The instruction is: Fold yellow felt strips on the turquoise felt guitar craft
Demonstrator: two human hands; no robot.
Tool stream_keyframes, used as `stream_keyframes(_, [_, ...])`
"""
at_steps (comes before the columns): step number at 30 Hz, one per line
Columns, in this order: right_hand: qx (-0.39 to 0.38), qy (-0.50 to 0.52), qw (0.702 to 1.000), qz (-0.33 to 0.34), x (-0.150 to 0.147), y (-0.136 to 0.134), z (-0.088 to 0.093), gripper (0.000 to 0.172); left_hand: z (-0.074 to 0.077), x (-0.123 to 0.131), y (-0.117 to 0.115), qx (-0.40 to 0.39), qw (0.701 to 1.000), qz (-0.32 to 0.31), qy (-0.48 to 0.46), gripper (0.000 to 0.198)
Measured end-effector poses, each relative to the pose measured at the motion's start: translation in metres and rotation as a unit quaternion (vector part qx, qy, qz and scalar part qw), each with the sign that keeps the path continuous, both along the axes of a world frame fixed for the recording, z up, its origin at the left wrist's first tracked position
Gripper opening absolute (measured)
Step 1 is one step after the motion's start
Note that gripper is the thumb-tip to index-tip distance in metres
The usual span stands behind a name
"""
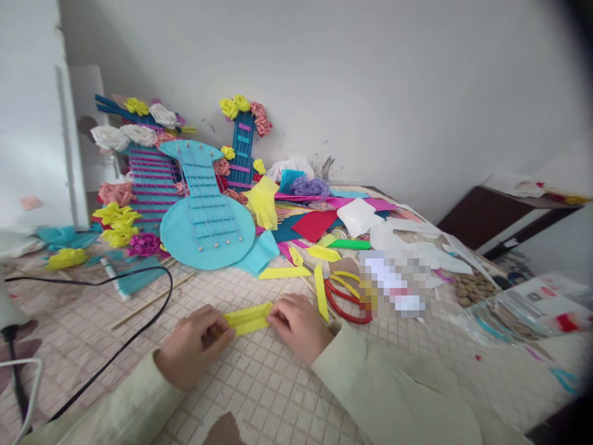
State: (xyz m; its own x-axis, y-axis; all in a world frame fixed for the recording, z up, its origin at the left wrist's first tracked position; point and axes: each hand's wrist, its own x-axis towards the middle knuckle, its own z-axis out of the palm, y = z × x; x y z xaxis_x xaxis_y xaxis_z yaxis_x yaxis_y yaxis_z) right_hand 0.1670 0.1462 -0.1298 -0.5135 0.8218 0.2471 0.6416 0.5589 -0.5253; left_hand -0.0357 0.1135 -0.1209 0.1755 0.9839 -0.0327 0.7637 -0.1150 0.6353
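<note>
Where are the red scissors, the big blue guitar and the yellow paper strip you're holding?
red scissors (345, 303), head view, on the red handle loops.
big blue guitar (206, 232), head view, on its round body.
yellow paper strip (248, 318), head view, on its middle, between both hands.

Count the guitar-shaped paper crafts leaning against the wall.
3: a light blue guitar in front, a pink-striped one behind-left, a dark blue neck behind-right. Clutter may hide others.

Bare hands (194, 346) emerge from pale cream long sleeves (393, 389).
</note>
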Motion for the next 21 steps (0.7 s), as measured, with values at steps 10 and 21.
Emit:
stream_keyframes(10, [0.023,-0.012,1.000,-0.008,-0.0015,0.0019,-0.0019,0.009,0.0006,0.0052,0.0007,0.015,0.997,0.039,0.062,0.025])
stream_keyframes(21, [0.022,-0.020,0.999,-0.021,-0.0039,0.0017,-0.0001,0.011,-0.0004,0.0060,0.0001,0.032,0.995,0.049,0.080,0.025])
